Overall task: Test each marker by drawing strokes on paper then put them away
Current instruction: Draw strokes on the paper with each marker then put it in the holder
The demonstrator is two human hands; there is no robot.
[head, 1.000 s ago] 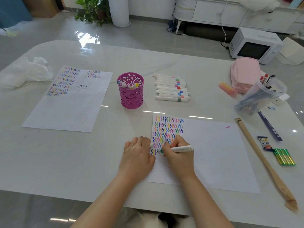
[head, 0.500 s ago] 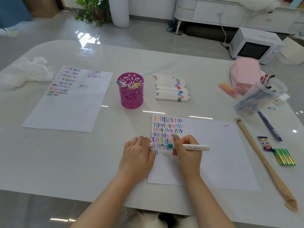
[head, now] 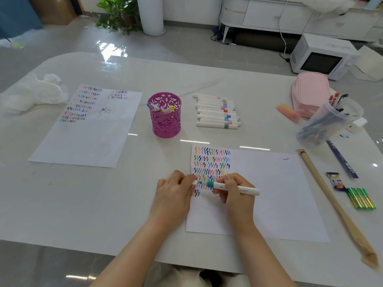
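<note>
Right hand (head: 238,195) grips a white marker (head: 247,191), its teal tip pointing left over the coloured stroke rows on the paper (head: 269,193). Left hand (head: 174,193) rests at the paper's left edge and pinches a white cap (head: 194,182) close to the tip. A magenta holder (head: 165,123) stands farther back, with a row of markers (head: 216,112) lying beside it.

Near centre: sheet (head: 279,193) on table (head: 103,204). Behind it: cup (head: 164,119), marker row (head: 216,113) just right of cup. Left: second sheet (head: 87,137). Right of sheet: stick (head: 331,200); behind that, jar (head: 331,121) and pouch (head: 309,92).
</note>
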